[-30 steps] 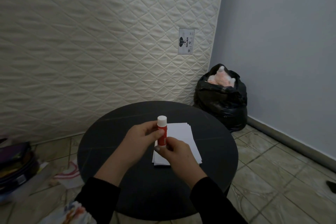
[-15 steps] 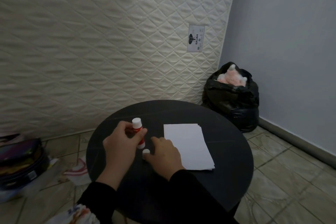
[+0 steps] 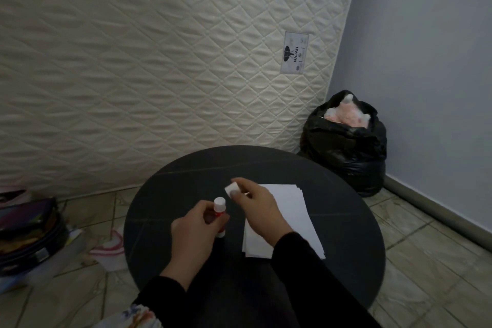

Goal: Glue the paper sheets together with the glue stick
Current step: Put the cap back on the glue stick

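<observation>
On the round black table [image 3: 348,253] lies a stack of white paper sheets [image 3: 291,210], right of centre. My left hand [image 3: 193,233] grips a red glue stick [image 3: 220,211] upright just left of the stack; its white tip and white base show. My right hand [image 3: 259,212] hovers over the stack's left edge and pinches a small white cap [image 3: 230,189] between thumb and fingertips, a little above and right of the stick's tip. My right forearm covers the stack's near left corner.
A quilted mattress [image 3: 159,61] leans against the wall behind the table. A full black rubbish bag [image 3: 346,152] sits on the tiled floor at the back right. Bags and clutter [image 3: 26,231] lie on the floor at the left.
My right hand has left the glue stick and risen to the right with the white cap in its fingers. My left hand still holds the stick upright, left of the paper.
</observation>
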